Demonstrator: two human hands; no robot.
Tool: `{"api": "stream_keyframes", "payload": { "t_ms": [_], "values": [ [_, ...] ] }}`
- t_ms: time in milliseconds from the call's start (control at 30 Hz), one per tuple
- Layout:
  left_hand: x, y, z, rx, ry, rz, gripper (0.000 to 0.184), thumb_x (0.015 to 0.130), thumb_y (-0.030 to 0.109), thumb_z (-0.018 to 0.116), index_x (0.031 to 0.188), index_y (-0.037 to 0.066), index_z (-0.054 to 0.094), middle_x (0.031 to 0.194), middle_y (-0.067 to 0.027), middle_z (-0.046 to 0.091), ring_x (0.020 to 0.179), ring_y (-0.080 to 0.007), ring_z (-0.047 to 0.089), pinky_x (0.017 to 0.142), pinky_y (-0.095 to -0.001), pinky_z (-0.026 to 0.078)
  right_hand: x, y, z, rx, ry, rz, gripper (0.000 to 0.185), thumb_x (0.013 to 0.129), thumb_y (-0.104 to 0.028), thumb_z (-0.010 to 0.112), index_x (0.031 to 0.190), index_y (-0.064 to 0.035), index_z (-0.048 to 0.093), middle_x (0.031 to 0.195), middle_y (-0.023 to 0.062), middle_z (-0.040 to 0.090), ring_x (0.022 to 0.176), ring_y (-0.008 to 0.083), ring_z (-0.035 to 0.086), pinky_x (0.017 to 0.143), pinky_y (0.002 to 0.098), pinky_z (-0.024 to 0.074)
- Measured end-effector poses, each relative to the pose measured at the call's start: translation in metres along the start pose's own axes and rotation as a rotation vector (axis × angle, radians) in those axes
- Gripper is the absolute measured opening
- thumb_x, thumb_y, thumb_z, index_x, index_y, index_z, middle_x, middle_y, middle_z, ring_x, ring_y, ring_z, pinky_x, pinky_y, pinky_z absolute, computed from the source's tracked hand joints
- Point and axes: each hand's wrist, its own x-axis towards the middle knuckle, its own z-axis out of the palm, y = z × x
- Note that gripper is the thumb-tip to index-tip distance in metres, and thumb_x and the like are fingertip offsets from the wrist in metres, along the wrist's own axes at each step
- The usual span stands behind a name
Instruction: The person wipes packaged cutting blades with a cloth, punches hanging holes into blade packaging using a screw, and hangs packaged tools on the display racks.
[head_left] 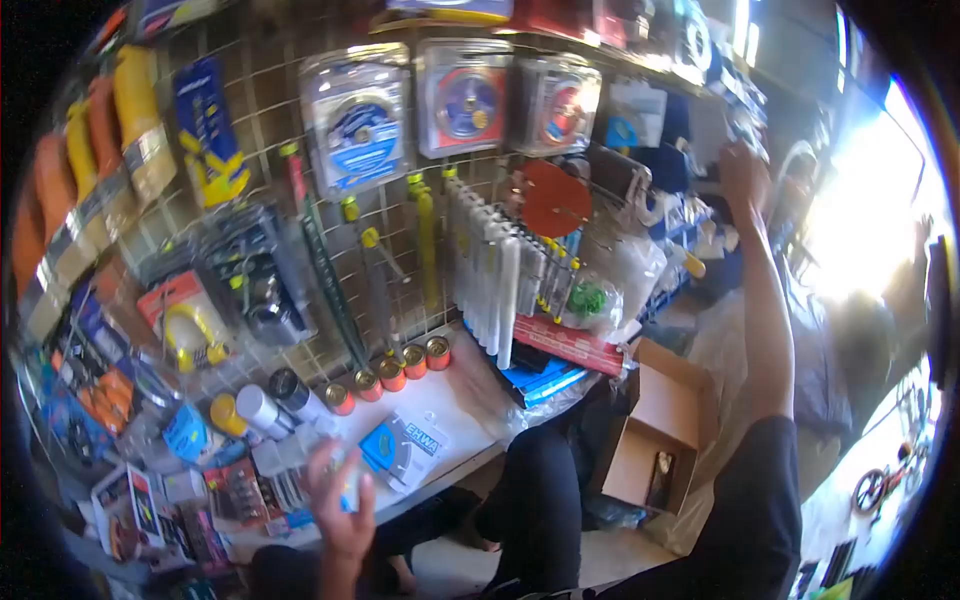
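My left hand (345, 500) is low at the front edge of the white shelf, thumb raised and fingers curled around a small pale, bluish object (350, 480) too blurred to name. Just beyond it lies a white and blue package (405, 450) marked "EHWA". High on the right, my right arm is stretched out and my right hand (745, 180) is closed beside some hanging packs (738, 95). What its fingers hold is blurred.
Packaged cutting discs (360, 125) and paint brushes (145, 120) hang on the wire grid. Several small orange-red cans (391, 374) line the shelf, with spray cans (262, 410) to their left. An open cardboard box (665, 405) stands beside my knee (540, 490).
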Motion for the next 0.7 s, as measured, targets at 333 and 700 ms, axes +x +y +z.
{"api": "stream_keyframes", "payload": {
  "t_ms": [333, 700],
  "values": [
    [0.107, 0.065, -0.125, -0.096, 0.313, 0.743, 0.074, 0.083, 0.034, 0.072, 0.140, -0.002, 0.043, 0.141, -0.0283, 0.044, 0.132, -0.0411, 0.042, 0.110, -0.0541, 0.032, -0.169, 0.014, -0.071, 0.811, 0.045, 0.196, 0.030, 0.096, -0.030, 0.065, 0.099, -0.0005, 0.070, 0.085, 0.0017, 0.062, 0.080, 0.0105, 0.056, 0.073, 0.0265, 0.0445],
    [0.093, 0.052, -0.102, -0.045, 0.270, 0.758, 0.074, 0.084, 0.032, 0.072, 0.140, -0.003, 0.040, 0.140, -0.0245, 0.046, 0.132, -0.0363, 0.044, 0.109, -0.0493, 0.035, -0.397, -0.137, -0.144, 1.245, -0.594, 0.512, 0.022, 0.096, -0.018, 0.064, 0.082, -0.0006, 0.066, 0.068, -0.0057, 0.053, 0.059, 0.0033, 0.042, 0.052, 0.0215, 0.0277]
  ]
}}
